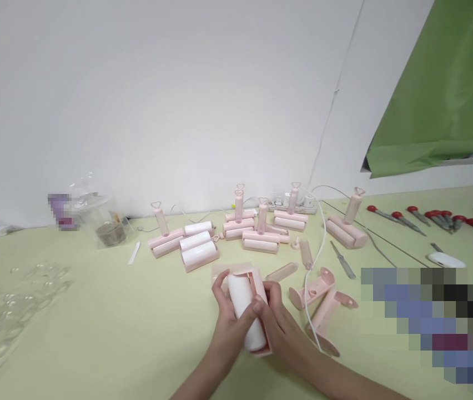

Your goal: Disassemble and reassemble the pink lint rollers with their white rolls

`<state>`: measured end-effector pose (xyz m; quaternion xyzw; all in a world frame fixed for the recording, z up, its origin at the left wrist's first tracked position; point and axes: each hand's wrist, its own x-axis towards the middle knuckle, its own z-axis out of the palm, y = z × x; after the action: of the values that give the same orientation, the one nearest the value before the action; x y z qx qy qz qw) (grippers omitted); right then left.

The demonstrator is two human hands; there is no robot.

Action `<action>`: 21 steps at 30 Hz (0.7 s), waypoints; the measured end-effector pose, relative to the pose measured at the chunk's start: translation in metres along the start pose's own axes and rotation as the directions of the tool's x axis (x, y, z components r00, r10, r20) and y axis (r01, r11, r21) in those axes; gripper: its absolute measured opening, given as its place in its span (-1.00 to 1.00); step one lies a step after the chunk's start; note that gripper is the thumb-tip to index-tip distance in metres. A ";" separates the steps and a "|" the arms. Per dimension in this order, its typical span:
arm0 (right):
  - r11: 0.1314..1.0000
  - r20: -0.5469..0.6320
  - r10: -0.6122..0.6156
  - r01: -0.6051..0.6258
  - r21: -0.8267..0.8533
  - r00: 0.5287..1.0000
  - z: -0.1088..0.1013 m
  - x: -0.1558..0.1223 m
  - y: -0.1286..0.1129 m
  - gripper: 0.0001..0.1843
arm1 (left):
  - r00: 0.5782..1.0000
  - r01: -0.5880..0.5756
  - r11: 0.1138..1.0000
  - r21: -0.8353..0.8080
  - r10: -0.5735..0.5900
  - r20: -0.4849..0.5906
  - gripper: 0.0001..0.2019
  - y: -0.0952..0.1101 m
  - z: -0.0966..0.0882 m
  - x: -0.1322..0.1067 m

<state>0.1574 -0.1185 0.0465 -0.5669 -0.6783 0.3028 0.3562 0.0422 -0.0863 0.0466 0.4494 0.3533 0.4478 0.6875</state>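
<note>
A lint roller head, made of a white sticky roll (242, 311) in a pink plastic holder (262, 289), sits between my two hands, tilted over the table. My left hand (230, 311) wraps its left side, thumb across the front near the holder's edge. On the right side, my right hand (276, 314) grips the pink holder with its thumb pressed beside the left one. Right of my hands lie pink roller holders (323, 314) without rolls. Beyond them are loose clear pink handles (282, 272). Several white rolls (200, 255) lie just behind and left.
Assembled lint rollers (260, 241) stand along the wall. Red-handled tools (403, 222) and a grey blade-like tool (343, 260) lie at right. A white cable (322, 244) crosses near the holders. Bubble wrap (7, 311) and a clear container (109, 225) are at left.
</note>
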 end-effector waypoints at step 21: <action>0.578 0.623 -0.081 0.546 -0.606 0.778 -0.074 0.028 -0.044 -0.88 | 0.923 -0.055 0.765 0.642 -0.205 0.324 -0.43 0.018 -0.019 -0.004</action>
<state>0.1920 -0.0979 0.1278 -0.4183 -0.9036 0.0615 -0.0691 0.0185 -0.0807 0.0575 0.7187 0.3641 0.1775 0.5651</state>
